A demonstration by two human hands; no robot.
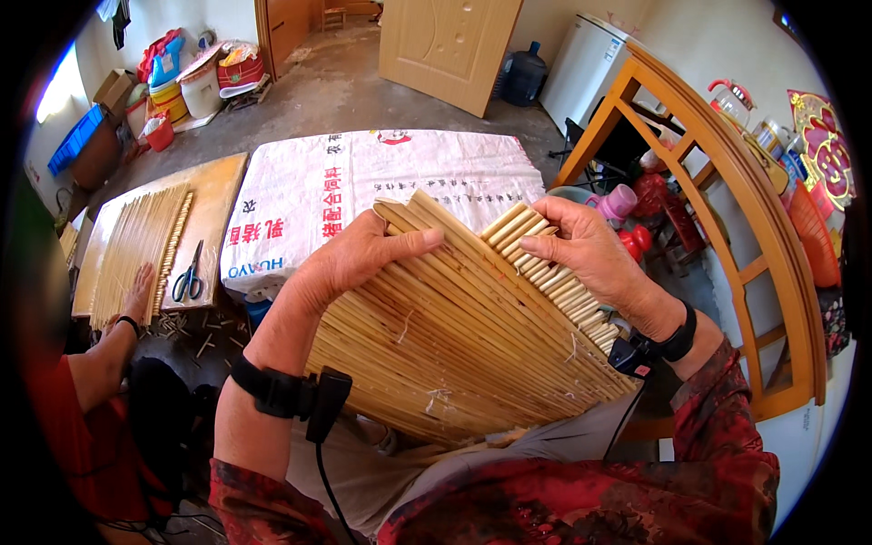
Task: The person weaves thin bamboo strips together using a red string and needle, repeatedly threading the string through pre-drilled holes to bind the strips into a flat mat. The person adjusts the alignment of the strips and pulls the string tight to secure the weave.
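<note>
Stick mat (463, 331), edges in both hands (350, 254) (room between)

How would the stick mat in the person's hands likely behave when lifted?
The stick mat likely stays stiff along its long, straight sticks. It may bend across them, being many pieces side by side. Probably light for its size, as the sticks look slender.
</note>
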